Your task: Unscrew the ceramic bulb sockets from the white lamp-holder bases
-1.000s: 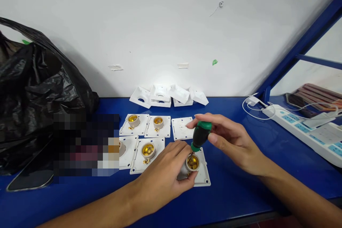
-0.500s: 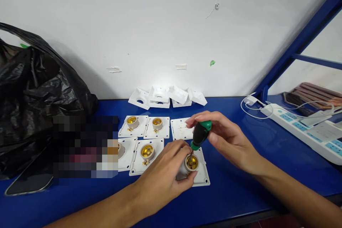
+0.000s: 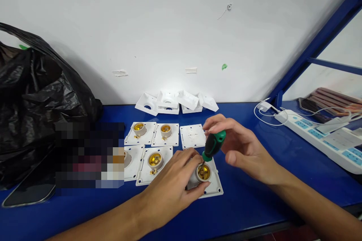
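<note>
My left hand [image 3: 172, 186] grips a white square lamp-holder plate [image 3: 215, 186] with a brass socket [image 3: 203, 172], pressing it onto the blue table [image 3: 243, 203]. My right hand [image 3: 243, 147] holds a short screwdriver [image 3: 213, 145] with a black and green handle, its tip down inside the socket. The handle leans to the right. Three more socket plates [image 3: 154, 160] lie in rows to the left, and a blank white plate [image 3: 192, 136] sits just behind my hands.
A pile of white plastic covers [image 3: 177, 102] lies against the wall. A black plastic bag [image 3: 36, 94] fills the left side, with a dark phone [image 3: 28, 194] below it. A white power strip [image 3: 325, 139] with cables lies at the right, beside a blue frame post [image 3: 308, 56].
My right hand has turned the screwdriver handle, which now leans further right, with my thumb off the handle. My left hand stays on the plate.
</note>
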A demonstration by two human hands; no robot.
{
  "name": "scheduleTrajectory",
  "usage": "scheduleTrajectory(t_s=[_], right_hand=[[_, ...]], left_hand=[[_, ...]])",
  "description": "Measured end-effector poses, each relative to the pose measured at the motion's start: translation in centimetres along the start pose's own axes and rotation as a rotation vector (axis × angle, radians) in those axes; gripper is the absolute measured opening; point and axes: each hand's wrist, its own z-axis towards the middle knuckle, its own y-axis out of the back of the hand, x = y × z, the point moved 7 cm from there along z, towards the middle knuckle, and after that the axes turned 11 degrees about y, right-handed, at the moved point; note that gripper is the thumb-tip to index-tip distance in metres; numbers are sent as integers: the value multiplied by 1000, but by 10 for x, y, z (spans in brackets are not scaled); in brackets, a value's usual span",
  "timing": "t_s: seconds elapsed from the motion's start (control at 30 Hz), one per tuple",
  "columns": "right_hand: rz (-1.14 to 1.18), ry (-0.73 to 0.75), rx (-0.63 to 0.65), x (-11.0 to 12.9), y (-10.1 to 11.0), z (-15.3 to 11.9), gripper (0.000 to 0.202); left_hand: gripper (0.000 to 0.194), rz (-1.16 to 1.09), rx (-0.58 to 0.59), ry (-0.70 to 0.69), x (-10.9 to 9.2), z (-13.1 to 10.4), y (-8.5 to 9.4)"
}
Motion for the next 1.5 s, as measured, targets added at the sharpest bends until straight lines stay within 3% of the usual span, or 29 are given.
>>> scheduleTrajectory(t_s=[0.37,0.5,0.6,0.93,1.3,1.5], right_hand=[[74,-87,-13,-9,3,-3,34],[59,-43,-19,-4,3,-3,36],[73,-111,0,-8,1,-4,37],[89,-108,-77,-13,6,-3,32],[155,-117,2,-11,-2,-4,35],[64,-138,-89,-13,6,-4,34]], left_hand=[[36,9,5,6,-2,0,1],[34,-7,20,8,-2,-1,0],[35,-13,33,17,-1,-1,-2],[29,3,28,6,-3,-1,2],[31,84,42,-18,-4,-2,-1],[27,93,7,-33,-7,-3,2]])
